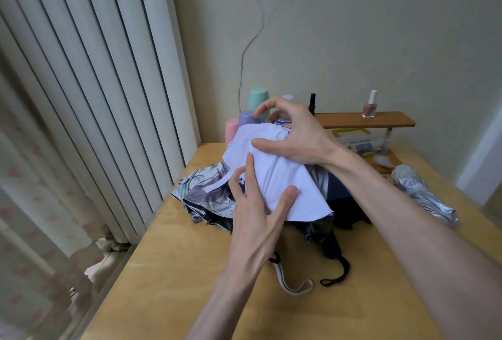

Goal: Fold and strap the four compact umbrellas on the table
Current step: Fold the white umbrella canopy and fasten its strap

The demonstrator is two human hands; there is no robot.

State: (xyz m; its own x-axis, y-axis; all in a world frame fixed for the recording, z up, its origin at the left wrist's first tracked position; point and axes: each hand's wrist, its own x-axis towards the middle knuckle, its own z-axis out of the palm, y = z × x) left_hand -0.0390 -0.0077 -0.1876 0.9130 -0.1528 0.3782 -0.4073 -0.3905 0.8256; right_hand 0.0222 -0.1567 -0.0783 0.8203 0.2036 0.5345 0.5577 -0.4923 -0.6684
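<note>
Wooden, the counter point(190, 271) bore a heap of umbrellas, with the lilac umbrella point(279, 174) bunched on top. The left hand point(258, 212) pressed down on its cloth with spread, straight fingers. The right hand point(296, 136) clasped its far end, fingers curled. The silver umbrella point(423, 193) lay apart at the right.

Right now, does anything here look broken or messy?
Yes. A long dark crack runs down the wall behind the cups. On the table, the lavender umbrella and the floral umbrella lie in a rumpled heap, unstrapped, while the silver umbrella lies apart at the right, crumpled.
</note>
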